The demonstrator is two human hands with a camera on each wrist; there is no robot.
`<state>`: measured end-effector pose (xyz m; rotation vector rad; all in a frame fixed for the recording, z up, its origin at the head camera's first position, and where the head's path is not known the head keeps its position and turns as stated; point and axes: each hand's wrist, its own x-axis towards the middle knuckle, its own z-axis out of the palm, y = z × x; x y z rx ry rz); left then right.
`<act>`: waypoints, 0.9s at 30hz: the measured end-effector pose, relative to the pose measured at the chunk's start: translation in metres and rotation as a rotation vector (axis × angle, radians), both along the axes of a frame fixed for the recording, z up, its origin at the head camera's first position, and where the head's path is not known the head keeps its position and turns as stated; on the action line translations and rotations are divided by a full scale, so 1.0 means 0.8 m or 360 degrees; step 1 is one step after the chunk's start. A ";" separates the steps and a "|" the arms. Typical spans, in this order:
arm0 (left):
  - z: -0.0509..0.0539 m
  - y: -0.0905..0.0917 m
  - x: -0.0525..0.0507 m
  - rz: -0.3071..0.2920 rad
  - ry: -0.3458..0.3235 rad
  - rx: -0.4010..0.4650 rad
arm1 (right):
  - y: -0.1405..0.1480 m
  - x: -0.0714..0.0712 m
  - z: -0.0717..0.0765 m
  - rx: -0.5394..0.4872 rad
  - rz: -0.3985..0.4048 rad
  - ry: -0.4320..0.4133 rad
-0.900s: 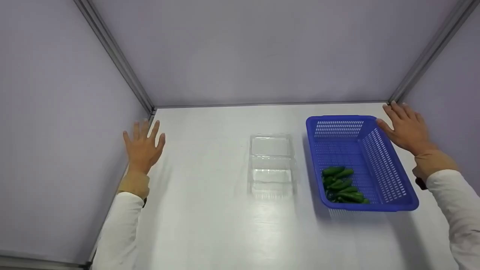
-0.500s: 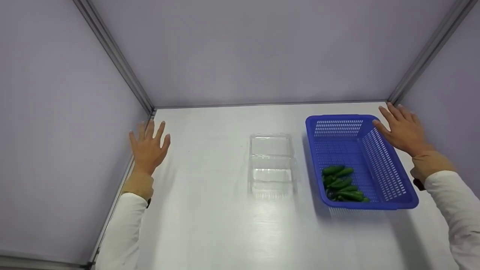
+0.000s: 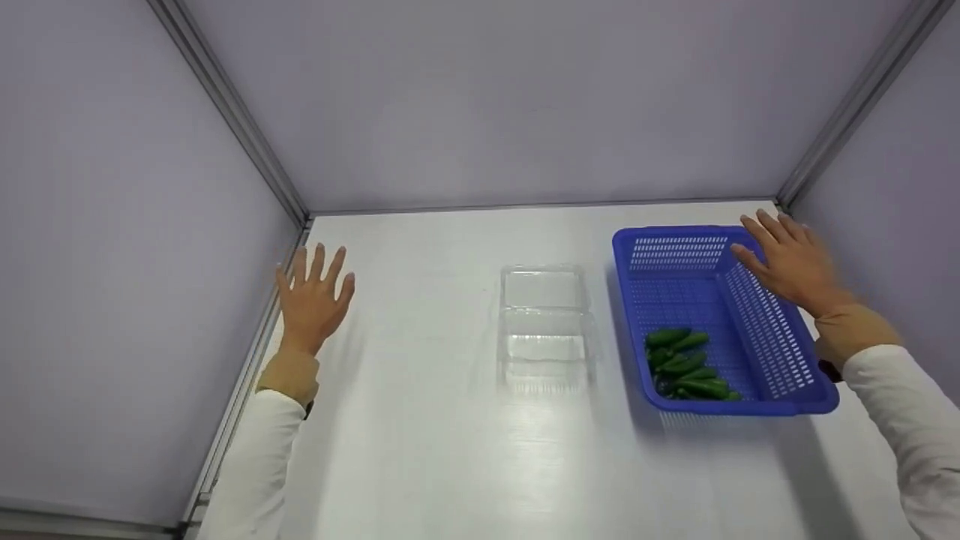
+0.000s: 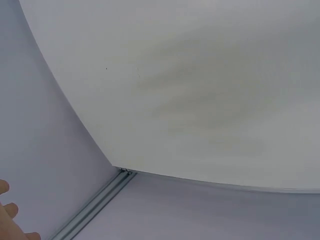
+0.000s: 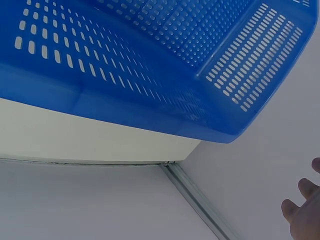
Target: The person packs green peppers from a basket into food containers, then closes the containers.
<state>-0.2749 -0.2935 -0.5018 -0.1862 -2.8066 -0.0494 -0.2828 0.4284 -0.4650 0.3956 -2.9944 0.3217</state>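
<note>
White sleeves point(image 3: 911, 427) stretch over a white table point(image 3: 420, 450) from its near side; green peppers point(image 3: 684, 366) lie heaped in the near left corner of a blue basket point(image 3: 735, 408), which stands toward the person's right; just left of the basket sits a clear container point(image 3: 544, 330), its two parts one beyond the other, with neither hand touching it; the left hand point(image 3: 311, 300), fingers spread wide and holding nothing, hovers by the table's left edge, well apart from the container; the right hand point(image 3: 791, 262), also wide-fingered and without a hold, hangs at the basket's far right corner, its fingertips apart from the plastic in the right wrist view; beyond rise grey panels point(image 3: 525, 97) joined by metal posts point(image 3: 232, 112).

Handling well here likely means lifting the right thumb over the rim rather than across it, since the basket looks light enough to be nudged; the container's thin-looking walls would suit a soft, flat touch; the peppers, lying close together, would ask for fingertips from above, narrowed gently to avoid bruising.
</note>
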 end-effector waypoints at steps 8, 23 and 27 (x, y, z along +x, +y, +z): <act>-0.007 0.015 -0.001 -0.0045 -0.0077 0.0039 | -0.018 0.008 -0.004 0.0020 0.0073 0.0049; -0.018 0.025 0.000 -0.0047 -0.0147 0.0042 | -0.064 0.018 -0.006 0.0060 0.0225 0.0171; -0.026 0.028 0.001 -0.0046 -0.0167 0.0053 | -0.074 0.021 -0.008 0.0047 0.0247 0.0160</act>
